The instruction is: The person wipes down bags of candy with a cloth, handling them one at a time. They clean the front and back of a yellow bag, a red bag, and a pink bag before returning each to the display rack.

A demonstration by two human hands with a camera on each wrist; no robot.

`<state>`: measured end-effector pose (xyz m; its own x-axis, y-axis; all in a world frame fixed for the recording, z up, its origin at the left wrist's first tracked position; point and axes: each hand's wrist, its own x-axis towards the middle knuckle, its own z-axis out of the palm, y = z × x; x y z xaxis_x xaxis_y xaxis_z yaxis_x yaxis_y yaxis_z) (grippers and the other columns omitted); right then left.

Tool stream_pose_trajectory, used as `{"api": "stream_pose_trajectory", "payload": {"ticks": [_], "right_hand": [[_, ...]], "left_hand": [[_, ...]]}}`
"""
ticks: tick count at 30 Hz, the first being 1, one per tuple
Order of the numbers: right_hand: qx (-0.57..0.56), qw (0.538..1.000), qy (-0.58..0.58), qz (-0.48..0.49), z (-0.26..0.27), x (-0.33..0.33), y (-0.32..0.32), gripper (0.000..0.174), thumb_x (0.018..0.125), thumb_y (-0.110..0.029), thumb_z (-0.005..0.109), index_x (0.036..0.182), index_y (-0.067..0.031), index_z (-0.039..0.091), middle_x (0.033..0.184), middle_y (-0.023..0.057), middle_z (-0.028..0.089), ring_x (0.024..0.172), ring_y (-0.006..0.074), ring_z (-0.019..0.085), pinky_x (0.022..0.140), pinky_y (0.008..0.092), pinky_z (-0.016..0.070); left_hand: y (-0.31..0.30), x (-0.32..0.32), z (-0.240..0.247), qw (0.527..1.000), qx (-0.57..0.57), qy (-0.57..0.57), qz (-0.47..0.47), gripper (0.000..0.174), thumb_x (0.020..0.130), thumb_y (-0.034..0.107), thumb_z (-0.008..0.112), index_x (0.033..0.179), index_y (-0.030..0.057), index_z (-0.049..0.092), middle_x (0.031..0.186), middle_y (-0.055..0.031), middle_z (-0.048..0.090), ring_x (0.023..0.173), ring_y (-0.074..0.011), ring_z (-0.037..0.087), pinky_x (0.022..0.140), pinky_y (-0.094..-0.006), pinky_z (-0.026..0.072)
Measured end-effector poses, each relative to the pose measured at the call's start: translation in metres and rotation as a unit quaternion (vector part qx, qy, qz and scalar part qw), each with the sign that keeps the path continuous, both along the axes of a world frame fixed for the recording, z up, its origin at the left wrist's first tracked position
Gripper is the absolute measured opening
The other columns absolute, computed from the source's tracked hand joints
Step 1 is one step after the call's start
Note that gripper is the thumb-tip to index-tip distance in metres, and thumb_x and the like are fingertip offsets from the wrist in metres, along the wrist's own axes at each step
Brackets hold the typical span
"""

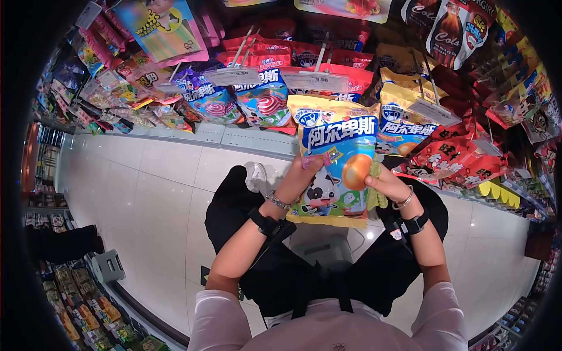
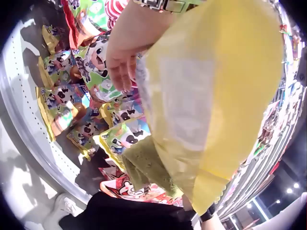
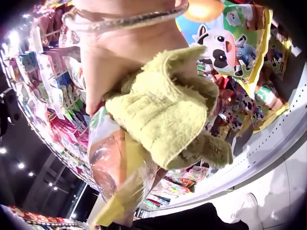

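A blue and yellow candy bag (image 1: 336, 161) with a cartoon cow is held upright, its front facing the head camera. The left hand (image 1: 300, 180) grips its left edge, thumb across the front. On the opposite edge, the right hand (image 1: 389, 186) pinches the bag and also holds a green cloth (image 1: 376, 169). The left wrist view shows the bag's yellow back (image 2: 230, 91), the left hand (image 2: 132, 45) and the cloth (image 2: 148, 163). In the right wrist view, the crumpled cloth (image 3: 160, 110) covers most of the right hand's fingers.
Similar candy bags (image 1: 404, 120) hang on hooks and stand on the low shelf (image 1: 252, 139), below price tags (image 1: 316, 82). Red bags (image 1: 459, 158) lie at the right. A grey-green stool (image 1: 108, 266) stands on the tiled floor (image 1: 158, 199) at the left; the person's black-clad legs are spread below the hands.
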<state>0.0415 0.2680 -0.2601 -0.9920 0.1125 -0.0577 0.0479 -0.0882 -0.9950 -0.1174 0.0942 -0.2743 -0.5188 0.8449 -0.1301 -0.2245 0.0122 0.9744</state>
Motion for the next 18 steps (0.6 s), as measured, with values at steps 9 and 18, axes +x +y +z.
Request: {"api": "stream_pose_trajectory", "payload": {"ticks": [9,18], "right_hand": [[0.025,0.998,-0.040,-0.044,0.005,-0.001,0.003,0.053,0.079,-0.028,0.063,0.120,-0.0006,0.042,0.111,0.0062,0.052,0.102,0.0134,0.047,0.087,0.0283,0.0389],[0.025,0.996,-0.079,-0.021,-0.009,-0.002,0.005,0.054,0.078,-0.026,0.065,0.120,-0.0011,0.042,0.111,0.0055,0.053,0.100,0.0125,0.048,0.087,0.0281,0.0397]], "left_hand": [[0.003,-0.008,0.016,0.996,-0.028,-0.084,-0.013,0.036,0.079,0.005,0.058,0.111,-0.0030,0.046,0.101,-0.0083,0.058,0.091,-0.0131,0.056,0.083,-0.0269,0.0434],[0.002,-0.005,0.019,0.997,0.002,-0.079,0.027,0.026,0.074,0.006,0.066,0.095,-0.0038,0.055,0.091,-0.0093,0.063,0.080,-0.0118,0.061,0.072,-0.0238,0.0482]]}}
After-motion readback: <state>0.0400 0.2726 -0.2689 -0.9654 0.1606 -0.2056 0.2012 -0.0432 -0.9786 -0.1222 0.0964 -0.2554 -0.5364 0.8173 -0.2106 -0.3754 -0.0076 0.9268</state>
